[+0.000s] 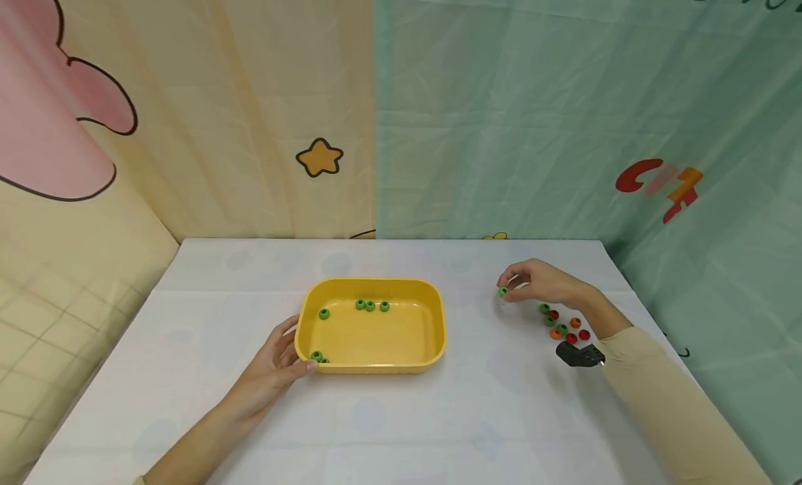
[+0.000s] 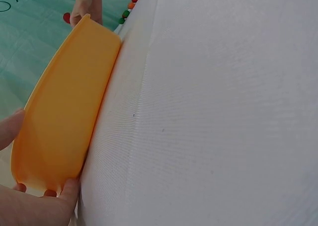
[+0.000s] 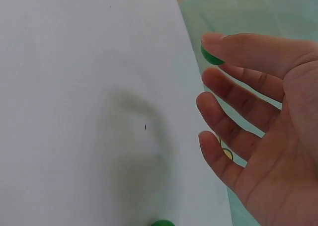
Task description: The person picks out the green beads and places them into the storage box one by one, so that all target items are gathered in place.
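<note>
A yellow plastic tray [image 1: 395,339] stands on the table with several green beads [image 1: 370,306] inside, some near its back wall and some in its front left corner. My left hand [image 1: 272,367] grips the tray's left end, thumb at the front rim and fingers along the side. My right hand [image 1: 544,283] pinches a green bead [image 1: 502,291] between thumb and fingertip, held above the table right of the tray. In the right wrist view the thumb partly covers this green bead [image 3: 212,57], and the other fingers are spread and slightly bent.
A loose group of green, red and orange beads [image 1: 562,328] lies on the white tablecloth [image 1: 376,429] below the right forearm. A black device [image 1: 579,355] is at the right wrist. Printed curtains [image 1: 489,123] hang behind the table and at its sides.
</note>
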{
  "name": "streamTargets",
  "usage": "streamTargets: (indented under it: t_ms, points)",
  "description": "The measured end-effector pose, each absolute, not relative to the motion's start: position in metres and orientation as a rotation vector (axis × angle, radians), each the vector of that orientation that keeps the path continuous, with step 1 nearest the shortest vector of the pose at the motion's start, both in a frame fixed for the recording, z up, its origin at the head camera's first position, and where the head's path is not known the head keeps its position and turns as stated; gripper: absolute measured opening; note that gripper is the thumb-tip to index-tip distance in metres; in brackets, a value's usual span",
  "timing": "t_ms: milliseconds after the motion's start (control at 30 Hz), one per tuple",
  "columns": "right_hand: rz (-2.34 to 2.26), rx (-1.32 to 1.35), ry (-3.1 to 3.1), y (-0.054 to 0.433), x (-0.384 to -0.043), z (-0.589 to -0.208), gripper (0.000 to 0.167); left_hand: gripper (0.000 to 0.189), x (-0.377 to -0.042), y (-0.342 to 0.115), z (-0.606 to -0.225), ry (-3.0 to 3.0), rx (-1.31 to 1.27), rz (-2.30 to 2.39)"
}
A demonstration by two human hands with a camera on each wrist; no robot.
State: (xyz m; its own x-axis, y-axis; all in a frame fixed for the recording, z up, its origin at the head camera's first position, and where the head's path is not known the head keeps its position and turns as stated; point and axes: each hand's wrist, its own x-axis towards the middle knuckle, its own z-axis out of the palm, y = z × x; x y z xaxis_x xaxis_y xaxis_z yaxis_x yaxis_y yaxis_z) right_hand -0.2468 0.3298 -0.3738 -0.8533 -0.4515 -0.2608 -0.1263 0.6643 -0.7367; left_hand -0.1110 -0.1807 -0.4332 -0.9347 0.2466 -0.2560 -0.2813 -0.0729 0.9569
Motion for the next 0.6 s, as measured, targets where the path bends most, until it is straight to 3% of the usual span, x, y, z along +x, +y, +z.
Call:
streamTargets:
  t_ms: [600]
  points:
    - [-1.030, -0.581, 2.391, 0.275, -0.263, -0.360, 0.019, 0.096, -0.111, -0.181, -0.433, 1.856, -0.044, 2.060]
